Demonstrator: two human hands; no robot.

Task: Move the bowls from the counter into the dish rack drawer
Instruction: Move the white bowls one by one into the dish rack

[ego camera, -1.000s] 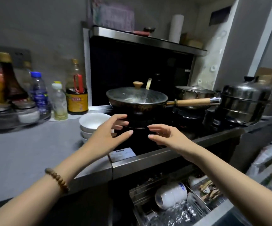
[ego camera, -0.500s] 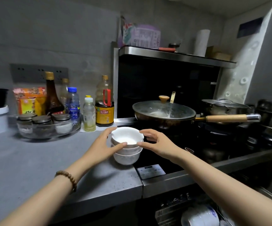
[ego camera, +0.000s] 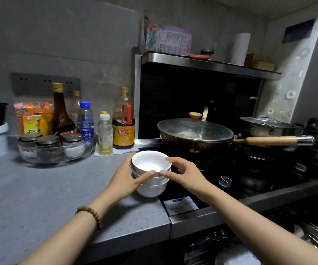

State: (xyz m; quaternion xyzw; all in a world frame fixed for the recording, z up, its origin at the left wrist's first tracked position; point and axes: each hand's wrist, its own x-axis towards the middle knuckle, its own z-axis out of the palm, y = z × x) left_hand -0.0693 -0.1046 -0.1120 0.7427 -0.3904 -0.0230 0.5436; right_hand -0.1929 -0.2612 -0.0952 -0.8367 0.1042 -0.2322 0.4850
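Observation:
A stack of three white bowls (ego camera: 151, 175) stands on the grey counter (ego camera: 39, 197), right beside the black stove. My left hand (ego camera: 124, 177) wraps the stack's left side with the thumb on the top bowl's near rim. My right hand (ego camera: 183, 174) holds the right side, fingertips on the top bowl's rim. Both hands are closed on the stack. The dish rack drawer (ego camera: 236, 253) shows only partly at the bottom edge, below the stove, with white crockery in it.
A lidded wok (ego camera: 194, 134) with a wooden handle pointing right sits just behind the bowls. More pots stand at the right. Sauce bottles (ego camera: 123, 121) and a glass tray of jars (ego camera: 55, 148) line the wall at the left.
My hands went from hovering apart over the stove to closing on both sides of the bowl stack. The view shifted up and left, so most of the drawer left the frame.

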